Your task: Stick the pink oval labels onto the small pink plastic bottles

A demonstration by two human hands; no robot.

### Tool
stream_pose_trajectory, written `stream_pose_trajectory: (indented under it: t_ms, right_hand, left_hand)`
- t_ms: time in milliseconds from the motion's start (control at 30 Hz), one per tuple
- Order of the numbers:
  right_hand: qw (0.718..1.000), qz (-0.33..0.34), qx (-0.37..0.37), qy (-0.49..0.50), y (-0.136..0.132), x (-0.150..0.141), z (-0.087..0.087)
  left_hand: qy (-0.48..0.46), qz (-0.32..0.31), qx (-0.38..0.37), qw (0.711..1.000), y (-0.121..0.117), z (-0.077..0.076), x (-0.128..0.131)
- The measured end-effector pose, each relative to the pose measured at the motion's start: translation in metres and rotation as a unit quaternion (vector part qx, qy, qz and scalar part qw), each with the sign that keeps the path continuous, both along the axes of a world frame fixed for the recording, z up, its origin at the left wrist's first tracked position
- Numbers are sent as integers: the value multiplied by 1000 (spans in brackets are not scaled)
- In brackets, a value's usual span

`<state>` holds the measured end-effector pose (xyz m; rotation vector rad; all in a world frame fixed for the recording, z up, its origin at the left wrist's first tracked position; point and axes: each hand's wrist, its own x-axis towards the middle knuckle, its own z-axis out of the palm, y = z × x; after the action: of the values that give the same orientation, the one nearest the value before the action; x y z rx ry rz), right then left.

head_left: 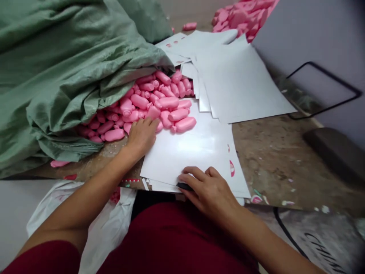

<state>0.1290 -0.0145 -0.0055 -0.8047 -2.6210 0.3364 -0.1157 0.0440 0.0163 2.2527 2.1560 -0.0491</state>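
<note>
A worn brown tabletop (270, 163) is stretching across the view, scraps are dotting its front edge, and a white plastic bag (110, 228) is hanging below on the left. A crumpled green sack (85, 68) is covering the left side, and a heap of pink pieces (139, 101) is lying at its mouth, long axes pointing many ways. A second pink heap (245, 17) is sitting at the far right. White sheets (251, 80) are overlapping behind a front white sheet (182, 152), which is lying before the person. On its far left part, the nearest pink piece (185, 125) is lying on its side, its long axis running nearly crosswise and rising slightly rightward, its small knobbed end pointing left. The left hand (142, 134) is resting palm down at the heap's near edge, fingers partly bent and touching a pink piece (153, 112); whether it is gripping it, I cannot tell. The right hand (209, 188) is curling, nearly closed, around a small black object (184, 186) over the sheet's near edge.
</note>
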Motion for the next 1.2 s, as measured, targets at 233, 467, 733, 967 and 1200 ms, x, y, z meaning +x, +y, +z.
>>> stream_pose_trajectory:
  t_ms: [233,467,733,967,1200]
  right_hand:
    - [994,47,65,-69,0,-6,1]
    - [992,60,89,-62,-3,-4,-1]
    - [994,66,84,-31,-4,1,-2]
    - [997,19,68,0,-4,-10,-16]
    - [997,11,79,6,-7,-14,-16]
  left_hand:
    - [-6,20,28,999,-14,2,-3]
    - [-106,37,113,987,-45,12,-20]
    - [-195,73,172,963,-64,23,-30]
    - [-495,217,17,841,-97,22,-24]
    - [-661,304,-144,671,-135,15,-25]
